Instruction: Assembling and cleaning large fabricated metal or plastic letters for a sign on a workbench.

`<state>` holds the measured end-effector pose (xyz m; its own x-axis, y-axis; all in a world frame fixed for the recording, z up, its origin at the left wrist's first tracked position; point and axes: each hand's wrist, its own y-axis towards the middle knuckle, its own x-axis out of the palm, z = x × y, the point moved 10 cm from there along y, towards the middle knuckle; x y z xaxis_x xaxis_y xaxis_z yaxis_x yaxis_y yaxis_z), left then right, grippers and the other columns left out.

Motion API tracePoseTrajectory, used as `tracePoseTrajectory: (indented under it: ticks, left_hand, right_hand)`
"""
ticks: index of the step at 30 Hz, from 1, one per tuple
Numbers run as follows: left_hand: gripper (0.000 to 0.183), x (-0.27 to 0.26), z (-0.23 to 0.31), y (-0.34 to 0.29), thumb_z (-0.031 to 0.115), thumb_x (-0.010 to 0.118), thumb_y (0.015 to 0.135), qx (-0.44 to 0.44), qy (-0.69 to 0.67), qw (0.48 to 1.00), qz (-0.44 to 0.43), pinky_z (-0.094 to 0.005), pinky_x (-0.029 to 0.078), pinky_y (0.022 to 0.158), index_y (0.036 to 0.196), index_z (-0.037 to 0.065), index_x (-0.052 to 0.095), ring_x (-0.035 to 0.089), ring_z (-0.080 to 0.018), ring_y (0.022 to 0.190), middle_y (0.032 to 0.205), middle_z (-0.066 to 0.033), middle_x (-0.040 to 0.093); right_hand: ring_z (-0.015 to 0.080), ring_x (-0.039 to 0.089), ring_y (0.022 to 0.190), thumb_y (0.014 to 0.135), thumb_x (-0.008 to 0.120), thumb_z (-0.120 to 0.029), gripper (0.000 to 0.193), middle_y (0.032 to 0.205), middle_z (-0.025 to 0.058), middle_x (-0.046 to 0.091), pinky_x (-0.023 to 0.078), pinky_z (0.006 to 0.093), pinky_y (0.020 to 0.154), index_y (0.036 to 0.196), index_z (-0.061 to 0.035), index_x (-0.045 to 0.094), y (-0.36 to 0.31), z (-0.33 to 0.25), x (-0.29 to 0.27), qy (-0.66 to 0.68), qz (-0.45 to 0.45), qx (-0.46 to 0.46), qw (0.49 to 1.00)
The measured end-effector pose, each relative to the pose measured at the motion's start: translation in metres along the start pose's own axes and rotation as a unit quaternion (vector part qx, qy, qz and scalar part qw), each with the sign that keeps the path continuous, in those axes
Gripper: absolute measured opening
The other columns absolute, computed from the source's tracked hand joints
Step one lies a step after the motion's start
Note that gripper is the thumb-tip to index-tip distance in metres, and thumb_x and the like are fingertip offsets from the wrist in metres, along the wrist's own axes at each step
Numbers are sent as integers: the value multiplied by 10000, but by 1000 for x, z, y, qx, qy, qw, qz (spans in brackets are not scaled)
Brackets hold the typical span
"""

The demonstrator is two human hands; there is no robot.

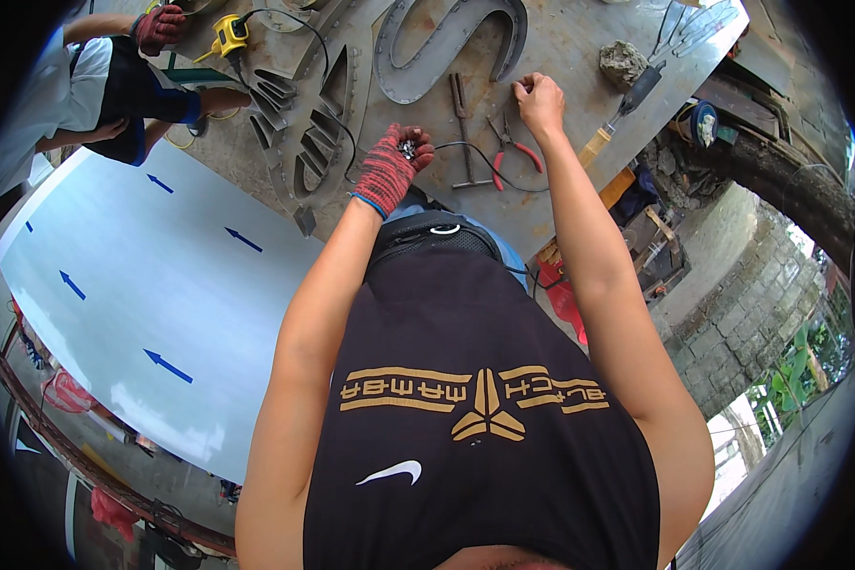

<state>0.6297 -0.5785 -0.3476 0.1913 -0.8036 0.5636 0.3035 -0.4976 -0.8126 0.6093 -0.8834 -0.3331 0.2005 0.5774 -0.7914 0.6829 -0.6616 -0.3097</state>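
My left hand (pixel 389 169), in a red and dark knitted glove, is cupped with its palm up, fingers curled around a small pile of silvery metal bits (pixel 408 149). My bare right hand (pixel 542 101) is closed in a pinch over the metal worktable (pixel 565 204), just right of a grey S-shaped sheet-metal letter (pixel 406 84). What its fingertips hold, if anything, is too small to make out. Between my hands lie a rusty T-shaped metal tool (pixel 464 138) and red-handled pliers (pixel 500 163). A black cable runs behind the pliers and past my gloved hand.
Other sheet-metal shapes (pixel 337 81) and a yellow power tool (pixel 228 38) occupy the table's left. A co-worker's gloved hand (pixel 159 28) is beyond. To the right sit a stone lump (pixel 622 65) and a wooden-handled tool (pixel 596 145). A white panel with blue arrows (pixel 171 275) stands left.
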Motion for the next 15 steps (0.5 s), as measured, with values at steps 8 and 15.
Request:
tracePoseTrajectory:
  ticks: [8, 15]
  left_hand:
    - [378, -11, -18, 21, 350, 473, 1068, -9, 18, 999, -40, -402, 583, 816, 1072, -7, 598, 640, -267, 884, 1022, -151, 644]
    - [403, -8, -28, 22, 374, 466, 1069, 8, 8, 1000, 14, -392, 584, 788, 1057, -5, 605, 640, -263, 790, 964, -138, 656]
  right_hand:
    - [313, 667, 853, 832, 732, -178, 155, 890, 154, 685, 534, 419, 789, 892, -35, 730, -81, -82, 8, 103, -59, -140, 983]
    - [322, 608, 889, 818, 754, -121, 152, 895, 129, 627, 497, 417, 814, 952, -53, 733, -145, -139, 19, 98, -56, -285, 952]
